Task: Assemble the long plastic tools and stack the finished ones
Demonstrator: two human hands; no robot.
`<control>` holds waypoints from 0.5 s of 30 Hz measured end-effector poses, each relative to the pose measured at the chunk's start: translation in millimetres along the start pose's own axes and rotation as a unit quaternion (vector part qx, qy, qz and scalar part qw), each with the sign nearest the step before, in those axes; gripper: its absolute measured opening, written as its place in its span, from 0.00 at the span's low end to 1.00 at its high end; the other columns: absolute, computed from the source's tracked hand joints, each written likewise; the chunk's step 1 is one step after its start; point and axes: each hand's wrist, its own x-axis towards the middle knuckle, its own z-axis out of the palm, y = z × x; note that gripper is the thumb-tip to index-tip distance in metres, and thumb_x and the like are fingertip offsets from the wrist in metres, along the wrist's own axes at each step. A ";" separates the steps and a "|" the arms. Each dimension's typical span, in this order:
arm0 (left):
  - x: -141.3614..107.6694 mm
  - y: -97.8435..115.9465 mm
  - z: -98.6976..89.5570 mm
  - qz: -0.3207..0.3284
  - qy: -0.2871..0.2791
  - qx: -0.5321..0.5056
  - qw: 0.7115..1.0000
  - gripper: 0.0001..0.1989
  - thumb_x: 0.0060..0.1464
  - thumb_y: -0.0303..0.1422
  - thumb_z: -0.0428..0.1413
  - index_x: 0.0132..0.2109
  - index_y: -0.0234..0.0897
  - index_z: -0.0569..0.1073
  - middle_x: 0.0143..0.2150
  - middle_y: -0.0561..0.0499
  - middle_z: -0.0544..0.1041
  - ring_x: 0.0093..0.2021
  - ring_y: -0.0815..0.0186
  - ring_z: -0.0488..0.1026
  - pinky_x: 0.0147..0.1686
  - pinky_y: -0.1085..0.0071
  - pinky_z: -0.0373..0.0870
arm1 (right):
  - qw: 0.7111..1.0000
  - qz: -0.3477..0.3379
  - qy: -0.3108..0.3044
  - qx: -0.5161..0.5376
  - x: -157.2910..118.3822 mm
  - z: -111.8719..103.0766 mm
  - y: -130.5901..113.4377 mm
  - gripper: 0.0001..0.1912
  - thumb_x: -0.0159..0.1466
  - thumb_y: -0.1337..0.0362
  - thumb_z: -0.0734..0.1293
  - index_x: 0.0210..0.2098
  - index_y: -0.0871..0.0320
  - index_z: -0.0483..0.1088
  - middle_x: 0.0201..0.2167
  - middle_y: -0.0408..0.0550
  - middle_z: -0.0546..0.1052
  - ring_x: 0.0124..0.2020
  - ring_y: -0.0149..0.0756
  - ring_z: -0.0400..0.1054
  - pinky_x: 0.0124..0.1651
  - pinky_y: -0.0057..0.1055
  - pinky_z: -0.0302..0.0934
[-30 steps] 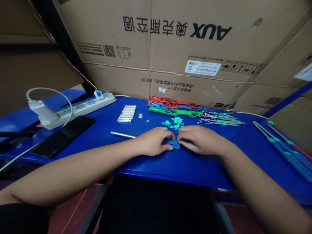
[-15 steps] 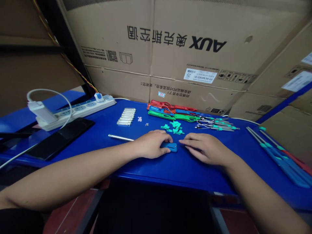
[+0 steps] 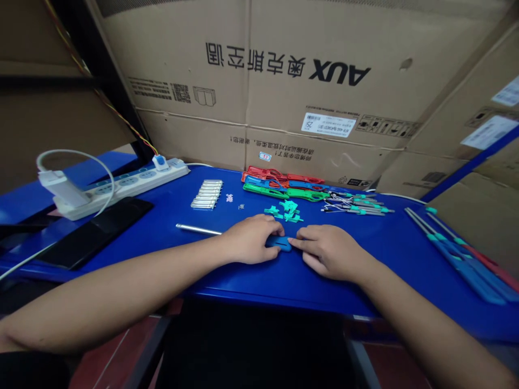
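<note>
A blue plastic handle (image 3: 284,242) with a slot lies on the blue table, gripped between the thumb and fingers of my left hand (image 3: 253,239). A silver rod (image 3: 198,229) shows to the left of that hand, its right part hidden behind the hand. My right hand (image 3: 330,251) has its index fingertip on the handle's right end, the other fingers curled. Whether anything small is under that fingertip is hidden. Just behind the hands lie small turquoise clips (image 3: 290,210).
Red, blue and green plastic handles (image 3: 284,183) lie at the back, beside metal rods with turquoise parts (image 3: 360,204). Clear tubes (image 3: 206,194) sit left of centre. A power strip (image 3: 121,186) and black pouch (image 3: 97,232) are at left; long assembled pieces (image 3: 462,259) at right.
My right hand has moved left, and its index fingertip now touches the blue handle's end. My left hand still grips the handle. The view has shifted slightly.
</note>
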 end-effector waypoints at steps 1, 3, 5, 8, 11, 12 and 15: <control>0.5 0.4 0.6 0.001 0.003 0.001 1.000 0.17 0.55 0.37 0.58 0.50 0.37 0.74 0.46 0.46 0.76 0.51 0.56 0.71 0.52 0.60 0.69 | 1.000 -0.004 0.007 0.003 -0.1 0.8 0.3 0.19 0.66 0.68 0.61 0.53 0.59 0.75 0.41 0.54 0.78 0.38 0.42 0.73 0.38 0.38 0.65; 1.4 1.4 1.8 0.004 0.007 -0.001 1.000 0.16 0.55 0.39 0.59 0.49 0.37 0.75 0.46 0.46 0.76 0.50 0.56 0.71 0.51 0.61 0.69 | 1.000 -0.016 0.018 0.007 -0.2 2.7 0.5 0.19 0.67 0.67 0.61 0.53 0.59 0.75 0.40 0.53 0.79 0.37 0.41 0.73 0.37 0.37 0.64; 2.1 2.5 3.2 0.008 0.013 -0.005 1.000 0.17 0.54 0.40 0.60 0.49 0.38 0.75 0.46 0.47 0.76 0.50 0.56 0.71 0.51 0.61 0.69 | 0.999 -0.023 0.027 0.014 -0.6 4.4 0.5 0.19 0.66 0.67 0.61 0.54 0.60 0.75 0.40 0.53 0.79 0.37 0.41 0.73 0.36 0.36 0.64; 2.8 3.7 4.9 0.010 0.011 -0.008 1.000 0.18 0.55 0.41 0.61 0.50 0.39 0.75 0.46 0.47 0.76 0.51 0.56 0.71 0.51 0.61 0.68 | 0.998 -0.018 0.039 0.037 -2.0 5.1 1.4 0.18 0.66 0.68 0.61 0.52 0.59 0.76 0.41 0.52 0.79 0.39 0.41 0.74 0.39 0.36 0.65; 3.0 3.9 5.9 0.010 0.003 -0.015 1.000 0.18 0.55 0.42 0.62 0.50 0.39 0.76 0.45 0.47 0.76 0.49 0.57 0.72 0.50 0.62 0.69 | 0.996 -0.004 0.061 0.060 -3.7 3.8 4.2 0.18 0.65 0.69 0.61 0.51 0.58 0.76 0.43 0.51 0.79 0.40 0.39 0.74 0.41 0.35 0.66; 3.0 3.7 6.1 0.009 0.004 -0.016 1.000 0.18 0.55 0.42 0.62 0.50 0.38 0.76 0.44 0.47 0.76 0.49 0.57 0.72 0.50 0.62 0.69 | 0.995 0.003 0.073 0.065 -4.0 3.3 5.2 0.18 0.65 0.70 0.60 0.51 0.58 0.76 0.43 0.51 0.79 0.40 0.38 0.74 0.41 0.35 0.66; 3.1 3.1 6.6 0.004 0.005 -0.016 1.000 0.18 0.55 0.42 0.63 0.49 0.38 0.76 0.44 0.47 0.75 0.48 0.57 0.72 0.49 0.63 0.69 | 0.994 0.003 0.090 0.058 -3.6 2.3 5.7 0.19 0.66 0.69 0.60 0.53 0.57 0.75 0.44 0.51 0.78 0.40 0.38 0.73 0.40 0.34 0.65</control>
